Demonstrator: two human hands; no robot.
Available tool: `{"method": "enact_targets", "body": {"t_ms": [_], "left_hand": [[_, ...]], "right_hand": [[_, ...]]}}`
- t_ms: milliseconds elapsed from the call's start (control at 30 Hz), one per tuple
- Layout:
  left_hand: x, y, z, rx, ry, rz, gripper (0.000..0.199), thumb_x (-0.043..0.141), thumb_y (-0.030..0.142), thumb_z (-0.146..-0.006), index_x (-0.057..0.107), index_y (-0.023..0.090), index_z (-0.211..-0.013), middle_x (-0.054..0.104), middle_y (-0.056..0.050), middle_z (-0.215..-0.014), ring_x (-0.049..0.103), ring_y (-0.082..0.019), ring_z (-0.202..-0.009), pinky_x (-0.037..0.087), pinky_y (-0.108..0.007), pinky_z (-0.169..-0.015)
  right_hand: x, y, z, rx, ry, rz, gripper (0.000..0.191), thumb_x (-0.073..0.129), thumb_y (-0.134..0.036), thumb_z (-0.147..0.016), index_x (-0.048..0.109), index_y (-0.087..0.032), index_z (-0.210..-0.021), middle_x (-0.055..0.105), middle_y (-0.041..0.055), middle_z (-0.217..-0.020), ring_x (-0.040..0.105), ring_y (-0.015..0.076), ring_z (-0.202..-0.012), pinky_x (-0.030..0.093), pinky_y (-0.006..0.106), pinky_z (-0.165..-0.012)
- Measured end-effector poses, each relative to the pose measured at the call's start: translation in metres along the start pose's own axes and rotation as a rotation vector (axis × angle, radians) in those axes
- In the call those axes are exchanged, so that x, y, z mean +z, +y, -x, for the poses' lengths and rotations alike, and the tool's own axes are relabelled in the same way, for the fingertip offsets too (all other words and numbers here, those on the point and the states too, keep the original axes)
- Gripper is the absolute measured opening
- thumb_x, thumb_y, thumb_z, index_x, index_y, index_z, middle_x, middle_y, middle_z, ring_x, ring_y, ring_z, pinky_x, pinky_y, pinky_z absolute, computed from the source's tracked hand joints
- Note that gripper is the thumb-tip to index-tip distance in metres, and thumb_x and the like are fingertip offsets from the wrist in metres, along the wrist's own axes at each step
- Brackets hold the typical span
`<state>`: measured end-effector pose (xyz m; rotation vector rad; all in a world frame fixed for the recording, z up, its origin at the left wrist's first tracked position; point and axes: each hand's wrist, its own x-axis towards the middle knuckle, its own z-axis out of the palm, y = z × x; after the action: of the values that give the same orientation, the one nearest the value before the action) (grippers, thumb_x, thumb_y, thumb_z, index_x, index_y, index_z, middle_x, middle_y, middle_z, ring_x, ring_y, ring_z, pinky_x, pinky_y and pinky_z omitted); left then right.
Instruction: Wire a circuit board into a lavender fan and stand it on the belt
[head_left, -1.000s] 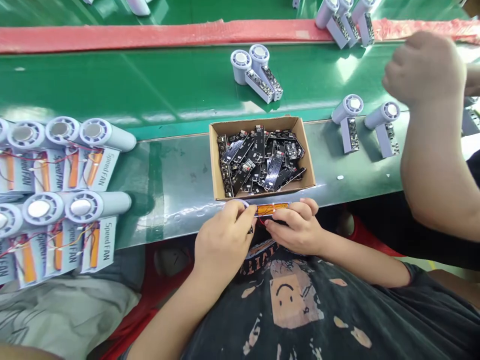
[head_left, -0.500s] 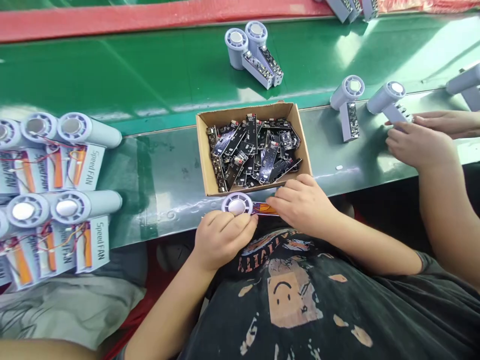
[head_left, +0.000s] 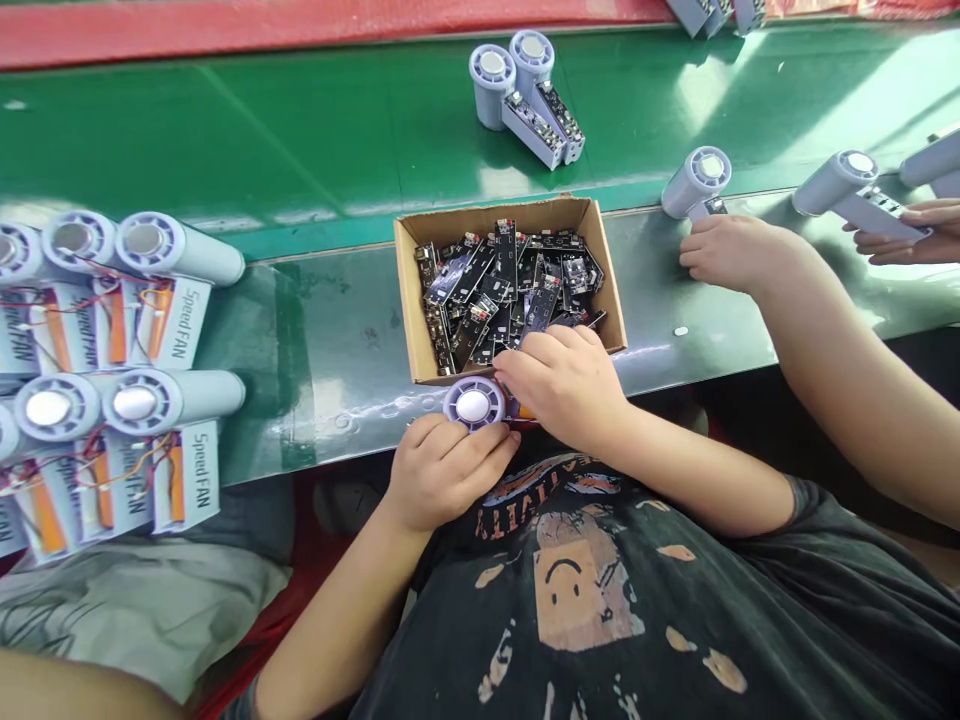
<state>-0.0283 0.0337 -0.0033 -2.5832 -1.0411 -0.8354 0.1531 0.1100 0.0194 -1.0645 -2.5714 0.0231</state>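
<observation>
A light purple handheld fan (head_left: pixel 474 402) with a white round centre lies at the bench edge, just in front of the carton. Wrapped round its lower side is my left hand (head_left: pixel 450 465), fingers curled. My right hand (head_left: pixel 566 385) is closed over the fan's handle end, where a bit of orange battery and wire shows. What its fingertips pinch is hidden. Black circuit boards (head_left: pixel 506 262) fill the cardboard box (head_left: pixel 517 208) beyond my hands.
Several fans with exposed orange batteries (head_left: pixel 176 480) stand at the left. Two fans with boards (head_left: pixel 491 85) sit on the green belt (head_left: pixel 300 140). At the right, another person's hands (head_left: pixel 739 250) touch fans on the metal bench (head_left: pixel 337 350).
My right hand has moved left along the handle, nearer the fan's round head. The other person's hands have moved apart, one reaching left to a fan, the other shifting a fan rightward.
</observation>
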Motion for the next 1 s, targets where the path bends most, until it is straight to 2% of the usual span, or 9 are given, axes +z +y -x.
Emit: {"method": "enact_targets", "body": {"t_ms": [133,267,433,500,600,667,733,800,1000], "left_hand": [[-0.004,0.016,-0.006,-0.164,-0.049,-0.056,0.015,0.058,0.014,-0.089,0.07,0.024,-0.09,0.076,0.0,-0.086,0.054,-0.015,-0.063,0.04,-0.033,-0.064],[-0.005,0.019,0.0,-0.279,-0.007,-0.093,0.014,0.059,0.011,-0.088,0.069,0.019,-0.094,0.069,-0.002,-0.074,0.056,-0.015,-0.061,0.038,-0.032,-0.061],[-0.007,0.019,0.004,-0.283,0.0,-0.084,0.013,0.063,0.009,-0.085,0.067,0.016,-0.096,0.071,-0.004,-0.079,0.058,-0.016,-0.063,0.039,-0.033,-0.063],[-0.01,0.022,0.002,-0.298,-0.035,-0.076,0.012,0.064,0.01,-0.085,0.066,0.015,-0.096,0.073,-0.005,-0.081,0.058,-0.017,-0.064,0.039,-0.033,-0.062],[-0.014,0.027,0.001,-0.355,-0.077,-0.043,0.009,0.062,0.012,-0.087,0.065,0.015,-0.095,0.073,-0.005,-0.082,0.057,-0.017,-0.062,0.036,-0.034,-0.059],[-0.016,0.028,0.002,-0.4,-0.069,-0.017,0.007,0.061,0.012,-0.088,0.064,0.016,-0.093,0.073,-0.006,-0.083,0.059,-0.018,-0.064,0.038,-0.033,-0.06],[-0.015,0.028,0.006,-0.447,-0.037,-0.005,0.009,0.062,0.01,-0.086,0.064,0.016,-0.093,0.073,-0.007,-0.084,0.062,-0.018,-0.068,0.041,-0.032,-0.062],[-0.01,0.026,0.01,-0.465,0.015,0.0,0.014,0.064,0.008,-0.084,0.064,0.017,-0.095,0.073,-0.007,-0.085,0.063,-0.018,-0.069,0.043,-0.032,-0.064],[0.012,0.015,0.018,-0.409,0.26,0.047,0.021,0.067,0.006,-0.083,0.064,0.02,-0.098,0.073,-0.004,-0.084,0.063,-0.017,-0.072,0.048,-0.03,-0.069]], "right_hand": [[-0.002,-0.016,0.005,0.055,-0.035,-0.157,0.02,0.046,-0.022,-0.099,0.065,-0.021,-0.101,0.068,0.0012,-0.08,0.053,0.0156,-0.07,0.029,0.032,-0.066],[0.004,-0.009,0.022,-0.109,0.017,-0.307,0.025,0.044,-0.015,-0.099,0.066,-0.018,-0.11,0.071,0.0054,-0.114,0.061,0.0158,-0.097,0.04,0.029,-0.081],[0.005,-0.002,0.038,-0.103,-0.05,-0.133,0.033,0.048,-0.017,-0.097,0.063,-0.017,-0.126,0.071,0.008,-0.11,0.06,0.0206,-0.093,0.044,0.035,-0.078],[-0.002,-0.006,0.038,-0.053,-0.041,-0.143,0.03,0.049,-0.019,-0.096,0.067,-0.017,-0.119,0.071,0.0093,-0.102,0.06,0.0212,-0.087,0.046,0.035,-0.074],[-0.008,-0.016,0.035,-0.048,0.013,-0.413,0.024,0.048,-0.019,-0.096,0.07,-0.015,-0.104,0.07,0.0064,-0.085,0.061,0.0174,-0.076,0.05,0.032,-0.069],[-0.005,-0.02,0.034,-0.051,0.016,-0.676,0.022,0.048,-0.016,-0.096,0.068,-0.014,-0.105,0.072,0.0062,-0.091,0.064,0.015,-0.084,0.054,0.028,-0.076],[0.003,-0.021,0.032,-0.026,0.028,-0.781,0.022,0.049,-0.012,-0.095,0.067,-0.013,-0.108,0.072,0.0087,-0.101,0.065,0.0154,-0.096,0.055,0.03,-0.086],[0.014,-0.021,0.031,-0.036,0.043,-0.73,0.019,0.052,-0.011,-0.093,0.068,-0.014,-0.103,0.073,0.0093,-0.103,0.065,0.0183,-0.097,0.054,0.035,-0.089],[0.035,-0.019,0.022,-0.029,0.126,-0.781,0.016,0.056,-0.013,-0.093,0.07,-0.018,-0.097,0.071,0.0042,-0.09,0.063,0.0154,-0.083,0.051,0.032,-0.076]]}}
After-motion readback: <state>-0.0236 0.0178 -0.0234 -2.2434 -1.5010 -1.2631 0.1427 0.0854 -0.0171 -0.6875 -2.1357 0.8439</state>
